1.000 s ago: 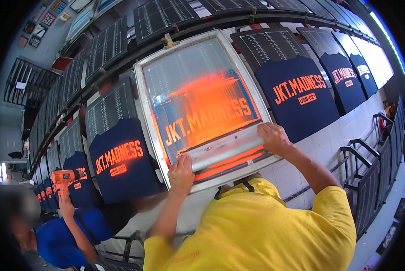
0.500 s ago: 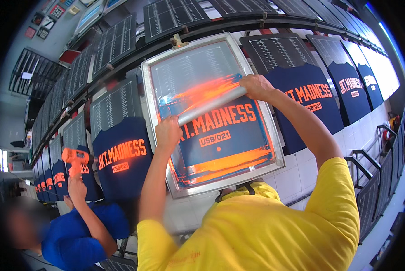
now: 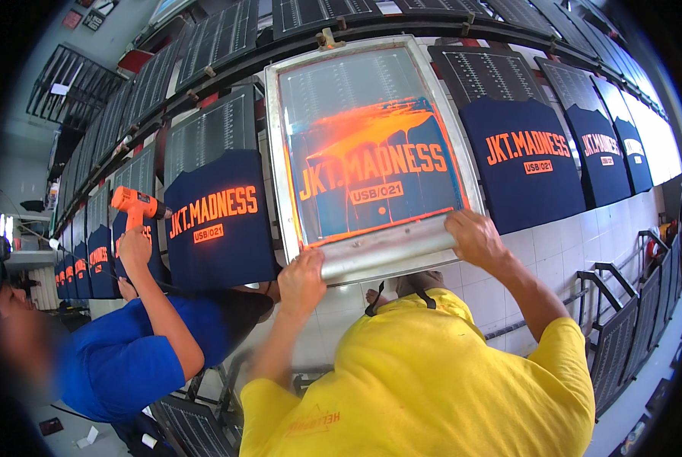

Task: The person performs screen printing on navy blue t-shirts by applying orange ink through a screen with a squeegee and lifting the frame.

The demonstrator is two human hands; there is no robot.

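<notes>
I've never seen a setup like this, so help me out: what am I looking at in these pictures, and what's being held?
There's no machine doing the handling, just a person working bare-handed, seen from above through a wide fisheye camera worn on the head, so straight edges look bent. The left hand and right hand grip opposite ends of a long silver bar at the near end of a metal-framed screen. What looks like orange ink is smeared across that screen. On either side, dark blue cloth pieces with orange lettering lie on dark flat boards. At left, a co-worker in blue holds up an orange, pistol-shaped tool.
</notes>
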